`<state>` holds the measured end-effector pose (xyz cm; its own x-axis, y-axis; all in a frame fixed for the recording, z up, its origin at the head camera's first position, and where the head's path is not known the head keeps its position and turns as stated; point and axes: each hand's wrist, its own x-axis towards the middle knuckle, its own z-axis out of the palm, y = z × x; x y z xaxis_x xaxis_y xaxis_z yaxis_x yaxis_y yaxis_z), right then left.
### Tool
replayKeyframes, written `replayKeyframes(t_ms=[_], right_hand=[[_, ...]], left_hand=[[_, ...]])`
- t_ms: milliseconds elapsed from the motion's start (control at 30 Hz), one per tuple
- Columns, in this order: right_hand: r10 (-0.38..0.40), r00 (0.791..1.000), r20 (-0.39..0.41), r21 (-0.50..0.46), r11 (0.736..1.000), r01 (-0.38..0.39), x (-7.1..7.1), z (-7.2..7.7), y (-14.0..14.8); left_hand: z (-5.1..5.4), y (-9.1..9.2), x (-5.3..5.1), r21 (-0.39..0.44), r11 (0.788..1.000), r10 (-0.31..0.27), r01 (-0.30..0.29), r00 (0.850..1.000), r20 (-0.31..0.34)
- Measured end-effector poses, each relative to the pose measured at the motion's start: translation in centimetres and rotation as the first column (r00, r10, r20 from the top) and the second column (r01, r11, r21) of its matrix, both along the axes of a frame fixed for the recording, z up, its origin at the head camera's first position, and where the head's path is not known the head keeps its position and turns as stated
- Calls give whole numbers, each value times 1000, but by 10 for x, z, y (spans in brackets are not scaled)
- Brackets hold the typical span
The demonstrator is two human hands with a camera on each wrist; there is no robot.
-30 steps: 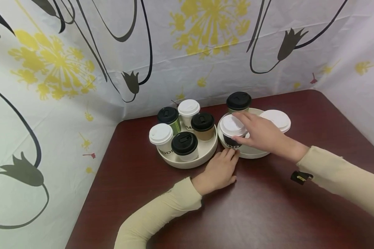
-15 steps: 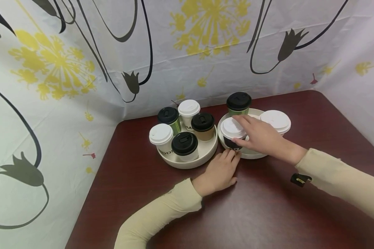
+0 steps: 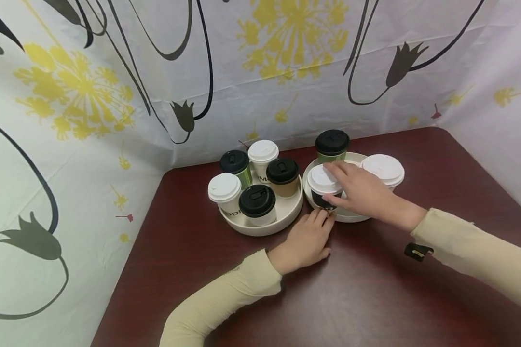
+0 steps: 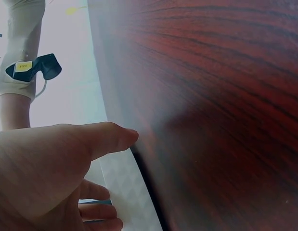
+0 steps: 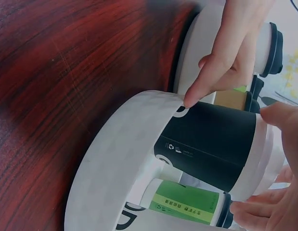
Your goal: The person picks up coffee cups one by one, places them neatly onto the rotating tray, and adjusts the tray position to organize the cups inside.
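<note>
My right hand grips a paper cup with a black sleeve and a white lid, thumb and fingers spread around the lid. The cup is at the front left of the right-hand round white tray; the tray's rim hides its base. My left hand lies on the table before the gap between the trays, fingertips at that tray's rim close to the cup. Also on this tray are a green cup with a black lid and a white-lidded cup.
A second round white tray on the left bears several lidded cups, including a black-lidded white one and a brown one. The dark red table backs onto a patterned curtain.
The black-sleeved cup has come down slightly with my right hand, exposing more of the green cup behind. My left hand stays at the tray's rim.
</note>
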<state>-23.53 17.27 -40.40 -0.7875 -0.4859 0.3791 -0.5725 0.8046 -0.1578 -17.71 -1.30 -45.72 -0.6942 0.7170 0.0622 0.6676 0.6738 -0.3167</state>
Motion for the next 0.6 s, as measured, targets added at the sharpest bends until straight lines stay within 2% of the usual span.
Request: replayKeyframes(t_ms=[267,433,533,600], right_hand=[[22,999,-27,18,1000,-21,-1,2,-1],[58,995,-85,22,998,-56,-6,9,0],[78,993,-88,21,997,-77,-8,19,1],[86,993,-81,16,996,-85,-9,27,1]], left_hand=[[2,-2,-3,6,1000,-2,3,1000,-10],[6,-4,-3,-15,1000,-13,13,1000,3],[19,-8,-2,-27,999,-41,42,999,31],[35,-11,-1,-25,997,-76,78,995,67]])
